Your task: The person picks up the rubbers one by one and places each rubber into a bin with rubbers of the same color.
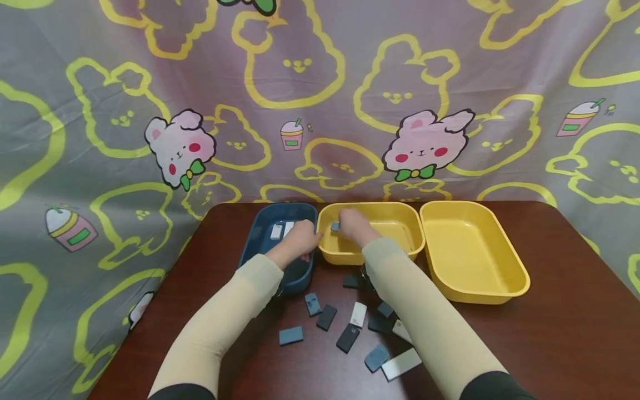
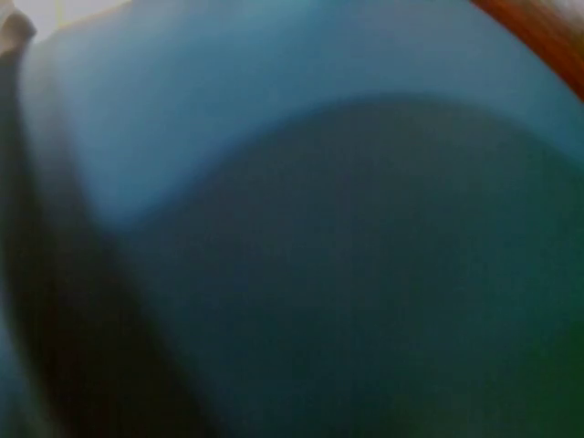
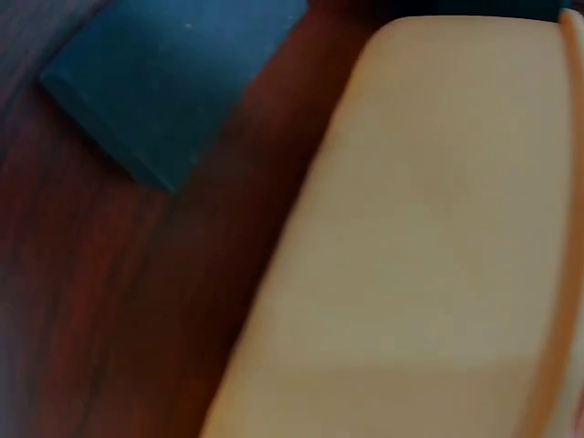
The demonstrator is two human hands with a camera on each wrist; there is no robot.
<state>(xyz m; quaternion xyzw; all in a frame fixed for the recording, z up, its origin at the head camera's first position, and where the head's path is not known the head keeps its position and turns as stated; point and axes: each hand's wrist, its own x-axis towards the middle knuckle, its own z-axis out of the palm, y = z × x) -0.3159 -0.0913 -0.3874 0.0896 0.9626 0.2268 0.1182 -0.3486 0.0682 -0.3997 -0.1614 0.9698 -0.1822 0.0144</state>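
Note:
Over the middle yellow bin (image 1: 345,259), my right hand (image 1: 354,223) has its fingers curled, and a small blue-grey rectangular block (image 1: 334,226) sticks out at their left side, apparently pinched. My left hand (image 1: 301,238) hangs over the right side of the dark blue bin (image 1: 298,286), its fingertips mostly hidden, so whether it holds anything does not show. Beyond it, two white blocks (image 1: 276,231) lie inside the blue bin. The left wrist view is filled by the blurred blue bin wall (image 2: 228,91). Close up in the right wrist view are a yellow bin's wall (image 3: 411,228) and a dark block (image 3: 173,82).
Another yellow bin (image 1: 520,283) stands on the right. Several loose blocks are scattered on the brown table (image 1: 260,372) in front of the bins: blue ones (image 1: 291,335), black ones (image 1: 348,338) and white ones (image 1: 401,364). A patterned curtain (image 1: 345,122) hangs behind.

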